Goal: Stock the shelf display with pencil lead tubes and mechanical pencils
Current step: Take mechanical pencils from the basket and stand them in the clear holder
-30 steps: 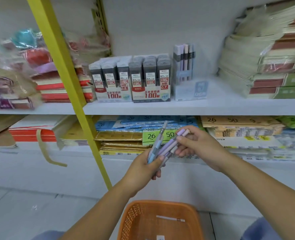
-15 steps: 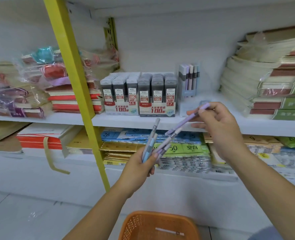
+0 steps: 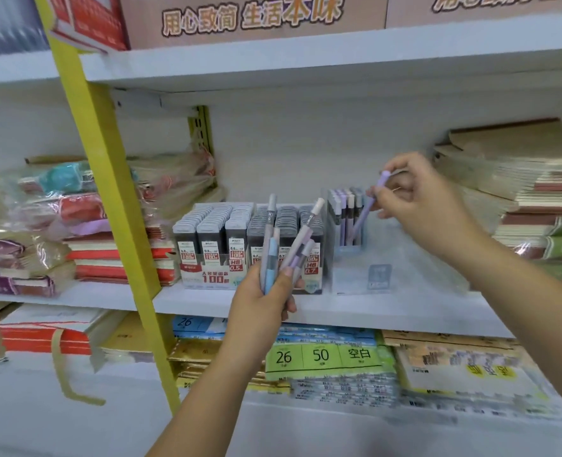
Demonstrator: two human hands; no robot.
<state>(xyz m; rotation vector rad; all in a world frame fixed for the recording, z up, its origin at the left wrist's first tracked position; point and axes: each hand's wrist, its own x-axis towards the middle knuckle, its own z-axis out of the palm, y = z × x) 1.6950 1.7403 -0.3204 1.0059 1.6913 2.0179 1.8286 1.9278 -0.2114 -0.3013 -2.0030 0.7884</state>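
Observation:
My left hand grips a bunch of several mechanical pencils, blue, grey and lilac, tips up, in front of the shelf. My right hand pinches one lilac mechanical pencil near its top, its lower end slanting down into a clear display box where a few pencils stand at the back left. Left of that box, two display cartons of pencil lead tubes fill the white shelf, marked 0.5 and 0.7.
A yellow ladder rail slants across the left. Bagged notebooks are stacked left of the lead cartons and wrapped book stacks lie at right. Paper packs fill the lower shelf. An upper shelf board hangs overhead.
My right hand pulled one lilac pencil out of the bunch and carried it up and right to the clear box. The view tilted upward, and the orange basket dropped out of sight.

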